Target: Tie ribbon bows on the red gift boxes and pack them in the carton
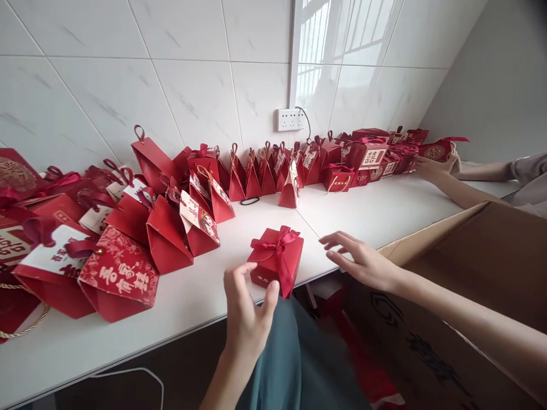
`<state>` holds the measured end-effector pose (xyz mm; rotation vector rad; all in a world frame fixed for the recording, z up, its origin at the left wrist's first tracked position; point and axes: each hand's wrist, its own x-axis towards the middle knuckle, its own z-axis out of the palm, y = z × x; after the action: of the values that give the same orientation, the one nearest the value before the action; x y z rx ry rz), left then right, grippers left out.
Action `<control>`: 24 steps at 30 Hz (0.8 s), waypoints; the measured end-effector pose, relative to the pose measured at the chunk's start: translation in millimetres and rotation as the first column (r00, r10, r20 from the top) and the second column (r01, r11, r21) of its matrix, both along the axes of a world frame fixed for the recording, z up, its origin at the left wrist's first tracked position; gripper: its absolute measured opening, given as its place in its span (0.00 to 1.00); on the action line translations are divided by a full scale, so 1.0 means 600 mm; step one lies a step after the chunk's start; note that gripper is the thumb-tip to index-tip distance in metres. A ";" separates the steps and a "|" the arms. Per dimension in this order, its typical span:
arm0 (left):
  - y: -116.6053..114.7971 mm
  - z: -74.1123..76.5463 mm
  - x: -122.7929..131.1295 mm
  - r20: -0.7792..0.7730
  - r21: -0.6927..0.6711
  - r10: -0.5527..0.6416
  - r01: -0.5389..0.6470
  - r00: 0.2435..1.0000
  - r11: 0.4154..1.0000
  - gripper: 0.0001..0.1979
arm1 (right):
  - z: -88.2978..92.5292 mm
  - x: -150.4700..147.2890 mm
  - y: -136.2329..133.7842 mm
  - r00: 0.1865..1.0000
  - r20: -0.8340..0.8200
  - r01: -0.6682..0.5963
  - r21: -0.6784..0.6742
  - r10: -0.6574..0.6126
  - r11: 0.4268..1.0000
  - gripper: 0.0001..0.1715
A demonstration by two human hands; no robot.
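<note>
A small red gift box (276,259) with a red ribbon bow sits near the front edge of the white counter (205,296). My left hand (248,310) is just in front of it, fingers curled, thumb and forefinger close to the box's near corner; whether they touch it is unclear. My right hand (361,259) hovers to the right of the box, fingers spread and flat, holding nothing.
Many red gift boxes and bags (128,228) line the tiled wall along the counter. An open cardboard carton (478,273) stands at the right. Another person's hand (431,168) rests by the far-right boxes. A wall socket (289,119) is behind.
</note>
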<state>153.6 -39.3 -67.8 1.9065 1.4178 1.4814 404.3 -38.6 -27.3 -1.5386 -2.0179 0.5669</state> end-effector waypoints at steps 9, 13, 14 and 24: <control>0.087 0.049 0.000 0.079 -0.371 -0.170 0.187 0.982 0.910 0.17 | -0.003 -0.065 0.090 0.978 -0.206 0.020 -0.020 -0.023 1.000 0.15; 0.079 0.044 0.001 0.081 -0.350 -0.130 0.150 0.988 0.925 0.14 | 0.009 -0.056 0.072 0.984 -0.168 0.070 0.043 -0.062 0.997 0.09; 0.079 0.042 0.002 0.090 -0.339 -0.132 0.155 0.987 0.928 0.14 | 0.013 -0.054 0.063 0.984 -0.167 0.067 0.044 -0.059 0.997 0.09; 0.043 0.061 0.006 -0.087 -0.135 0.018 -0.030 0.996 0.990 0.14 | 0.041 -0.065 -0.014 0.977 -0.184 -0.131 -0.149 0.103 0.980 0.13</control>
<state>157.3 -13.2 -30.9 1.8947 1.5434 1.2914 365.1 -46.7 -2.9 -1.4100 -1.9761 0.8999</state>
